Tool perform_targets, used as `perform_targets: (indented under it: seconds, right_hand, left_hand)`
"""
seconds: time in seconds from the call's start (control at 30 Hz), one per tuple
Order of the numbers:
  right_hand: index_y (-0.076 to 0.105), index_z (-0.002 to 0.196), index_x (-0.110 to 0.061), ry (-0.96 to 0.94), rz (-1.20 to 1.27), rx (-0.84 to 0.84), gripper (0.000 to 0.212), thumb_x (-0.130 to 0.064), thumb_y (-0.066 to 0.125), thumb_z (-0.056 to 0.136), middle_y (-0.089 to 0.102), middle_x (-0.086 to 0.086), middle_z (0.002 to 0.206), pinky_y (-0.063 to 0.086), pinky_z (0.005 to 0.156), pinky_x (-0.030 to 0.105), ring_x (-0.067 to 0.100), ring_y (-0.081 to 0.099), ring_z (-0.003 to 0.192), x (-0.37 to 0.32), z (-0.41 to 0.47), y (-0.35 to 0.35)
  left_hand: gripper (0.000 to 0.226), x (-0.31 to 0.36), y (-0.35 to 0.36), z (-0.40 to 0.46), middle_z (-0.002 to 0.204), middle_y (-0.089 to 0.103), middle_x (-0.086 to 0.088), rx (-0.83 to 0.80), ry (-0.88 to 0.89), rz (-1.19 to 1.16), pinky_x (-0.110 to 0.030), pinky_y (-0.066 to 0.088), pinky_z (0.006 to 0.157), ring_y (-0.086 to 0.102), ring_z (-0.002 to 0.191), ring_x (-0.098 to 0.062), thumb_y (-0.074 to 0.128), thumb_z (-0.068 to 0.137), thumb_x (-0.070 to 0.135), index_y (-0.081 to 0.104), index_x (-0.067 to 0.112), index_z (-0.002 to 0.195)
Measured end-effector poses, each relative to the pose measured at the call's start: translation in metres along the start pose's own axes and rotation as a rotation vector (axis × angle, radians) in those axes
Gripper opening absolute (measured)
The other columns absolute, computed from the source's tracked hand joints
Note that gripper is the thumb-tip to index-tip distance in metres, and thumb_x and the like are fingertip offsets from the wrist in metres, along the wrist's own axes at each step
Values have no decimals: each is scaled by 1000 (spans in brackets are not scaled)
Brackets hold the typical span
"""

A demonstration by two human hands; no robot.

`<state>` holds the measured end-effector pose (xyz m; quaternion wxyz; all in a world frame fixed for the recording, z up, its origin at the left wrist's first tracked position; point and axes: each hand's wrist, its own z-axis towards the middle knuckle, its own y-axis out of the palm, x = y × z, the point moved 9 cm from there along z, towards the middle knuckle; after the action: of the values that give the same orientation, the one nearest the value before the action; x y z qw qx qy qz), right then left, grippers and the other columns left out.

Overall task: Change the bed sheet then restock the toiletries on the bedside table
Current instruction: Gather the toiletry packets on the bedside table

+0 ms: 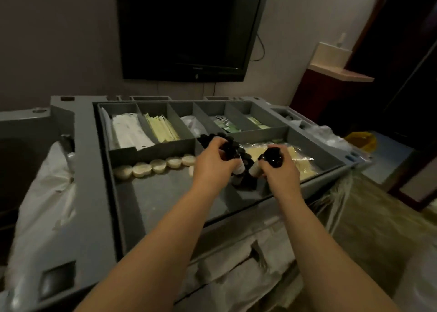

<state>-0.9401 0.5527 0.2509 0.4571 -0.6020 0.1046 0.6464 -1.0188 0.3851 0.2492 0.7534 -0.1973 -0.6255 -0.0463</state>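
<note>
Both hands reach into the grey tray on top of a housekeeping cart. My left hand is closed around small toiletry bottles with black caps. My right hand grips another small black-capped bottle. More dark-capped bottles stand in the tray between and under the hands. A row of several round pale soap pucks lies to the left of my left hand. Packets in clear wrap lie to the right.
The tray's back compartments hold white sachets, yellow-green packets and green packets. A white bag hangs at the cart's left. Folded linen sits below. A wall TV, a side table and a yellow bin lie beyond.
</note>
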Motion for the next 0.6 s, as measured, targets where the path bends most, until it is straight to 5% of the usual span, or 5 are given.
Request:
perform_targets:
  seconds: [0.2,0.37,0.6]
  right_hand:
    - [57,117,-24,-324,-428,-530,37,-14,63,82,62,-2,107,39,74,24,17,56,95,14,37,34]
    - [52,118,-23,-461,-501,-606,40,-11,64,82,38,-5,106,46,74,30,21,52,93,23,50,45]
    - [44,103,-19,-438,-353,-674,29,-8,61,81,46,-1,106,37,63,23,16,50,87,29,61,50]
  left_hand:
    - [36,-3,54,20,106,57,-2,15,12,497,-31,47,72,57,96,-23,66,83,16,51,23,115]
    - [42,-7,74,20,119,42,-5,3,-26,758,-28,44,76,54,99,-25,65,85,21,47,23,124]
    - [41,-8,89,15,102,58,-7,-18,-29,950,-38,51,66,60,86,-27,57,87,9,37,21,121]
